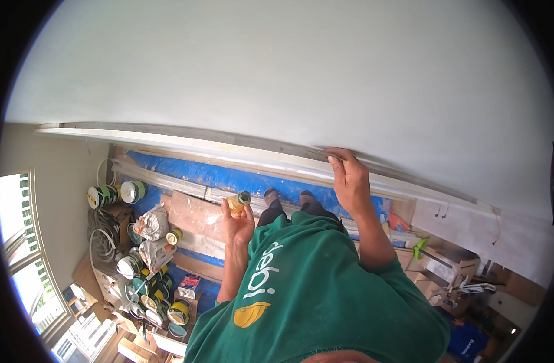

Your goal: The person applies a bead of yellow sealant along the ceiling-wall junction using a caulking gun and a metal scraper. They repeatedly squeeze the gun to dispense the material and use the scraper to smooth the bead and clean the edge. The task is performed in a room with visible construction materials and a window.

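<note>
My left hand (239, 225) holds a small bottle (237, 202) of amber liquid with a dark cap, raised in front of my chest. My right hand (349, 179) reaches up, its fingertips pressing on a long white moulding strip (192, 144) that runs along the top of the white wall (289, 72). I am standing high above the floor. My green shirt (325, 290) fills the lower middle, and my feet (287, 197) show far below.
A blue tarp (228, 177) covers the floor below, with long boards (162, 180) lying on it. Several paint cans (116, 193) and tied bags (153, 225) crowd the left. A window (19, 242) lies at the far left, cardboard boxes (455, 266) at the right.
</note>
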### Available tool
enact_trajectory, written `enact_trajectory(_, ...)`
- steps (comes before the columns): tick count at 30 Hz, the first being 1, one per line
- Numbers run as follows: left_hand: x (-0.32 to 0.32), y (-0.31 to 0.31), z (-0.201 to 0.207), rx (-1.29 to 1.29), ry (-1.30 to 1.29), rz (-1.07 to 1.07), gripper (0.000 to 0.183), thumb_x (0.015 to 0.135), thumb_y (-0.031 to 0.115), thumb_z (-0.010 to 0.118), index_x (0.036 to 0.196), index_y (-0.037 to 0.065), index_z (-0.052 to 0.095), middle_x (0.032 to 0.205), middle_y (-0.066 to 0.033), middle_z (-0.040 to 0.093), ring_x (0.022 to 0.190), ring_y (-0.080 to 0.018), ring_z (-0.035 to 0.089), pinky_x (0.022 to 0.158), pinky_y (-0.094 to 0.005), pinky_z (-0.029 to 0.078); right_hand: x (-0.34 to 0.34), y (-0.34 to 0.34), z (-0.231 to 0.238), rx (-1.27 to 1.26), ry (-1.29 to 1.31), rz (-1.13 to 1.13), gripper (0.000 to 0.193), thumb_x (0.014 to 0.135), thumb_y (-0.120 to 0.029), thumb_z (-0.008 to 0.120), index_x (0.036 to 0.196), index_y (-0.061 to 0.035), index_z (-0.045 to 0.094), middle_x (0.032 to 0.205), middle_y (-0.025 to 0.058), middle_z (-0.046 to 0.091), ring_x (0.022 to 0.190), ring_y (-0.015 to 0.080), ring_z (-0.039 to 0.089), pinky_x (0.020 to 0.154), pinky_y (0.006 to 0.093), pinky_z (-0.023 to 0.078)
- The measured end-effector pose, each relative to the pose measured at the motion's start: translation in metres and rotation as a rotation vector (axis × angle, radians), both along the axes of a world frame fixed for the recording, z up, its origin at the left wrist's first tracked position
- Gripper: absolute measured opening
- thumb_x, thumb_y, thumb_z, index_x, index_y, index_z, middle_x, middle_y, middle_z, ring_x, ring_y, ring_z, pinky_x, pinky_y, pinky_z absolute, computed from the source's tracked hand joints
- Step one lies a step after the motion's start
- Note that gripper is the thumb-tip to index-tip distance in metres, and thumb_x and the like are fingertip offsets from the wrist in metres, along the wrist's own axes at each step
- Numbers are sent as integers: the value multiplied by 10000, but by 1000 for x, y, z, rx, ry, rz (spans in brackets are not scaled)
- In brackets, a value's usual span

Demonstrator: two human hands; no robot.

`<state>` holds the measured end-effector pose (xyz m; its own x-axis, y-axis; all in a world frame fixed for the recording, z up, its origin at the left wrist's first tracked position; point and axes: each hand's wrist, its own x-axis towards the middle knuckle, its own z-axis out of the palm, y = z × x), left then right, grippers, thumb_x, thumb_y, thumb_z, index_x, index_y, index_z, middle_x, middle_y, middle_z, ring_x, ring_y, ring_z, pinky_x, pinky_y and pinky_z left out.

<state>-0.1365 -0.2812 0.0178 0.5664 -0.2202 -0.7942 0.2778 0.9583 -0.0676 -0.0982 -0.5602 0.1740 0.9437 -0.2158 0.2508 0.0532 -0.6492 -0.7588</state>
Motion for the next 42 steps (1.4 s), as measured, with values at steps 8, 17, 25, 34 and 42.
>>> enact_trajectory(8, 9, 5, 14, -45, 85, 11, 494, 776, 403, 768, 1029, 27, 571, 974, -75, 654, 850, -189, 662, 723, -263, 593, 8, 9, -13, -54, 155, 32, 168, 922, -105, 572, 1048, 2, 600, 752, 195, 614, 651, 334, 572, 637, 352, 472)
enact_trajectory(17, 6, 3, -2, -15, 40, -43, 473, 789, 401, 755, 1028, 34, 576, 987, -62, 655, 882, -175, 655, 735, -266, 589, 11, 23, 16, 128, 95, -27, 125, 930, -80, 565, 1026, -28, 627, 745, 140, 624, 626, 201, 569, 622, 291, 463)
enact_trajectory(25, 8, -1, -3, -43, 62, -39, 469, 790, 403, 752, 1042, 46, 582, 972, -55, 661, 870, -174, 660, 727, -279, 592, -10, -17, -11, -119, 74, 21, 126, 907, -47, 576, 1009, -12, 641, 840, 146, 663, 721, 262, 617, 673, 323, 485)
enact_trajectory(34, 2, -5, 0, -13, 70, -34, 485, 789, 397, 754, 1065, 43, 571, 1013, -68, 651, 889, -179, 657, 731, -279, 591, -21, -31, 1, -18, 172, -29, 140, 896, -40, 582, 1014, 4, 640, 868, 157, 667, 759, 282, 630, 697, 324, 497)
enact_trajectory(42, -18, 2, -41, 168, -124, -143, 511, 795, 401, 749, 1094, 44, 539, 1019, -66, 638, 891, -180, 653, 735, -276, 592, -20, -35, -2, -193, 19, 90, 191, 819, 39, 606, 994, -13, 662, 944, 146, 674, 836, 302, 650, 732, 355, 517)
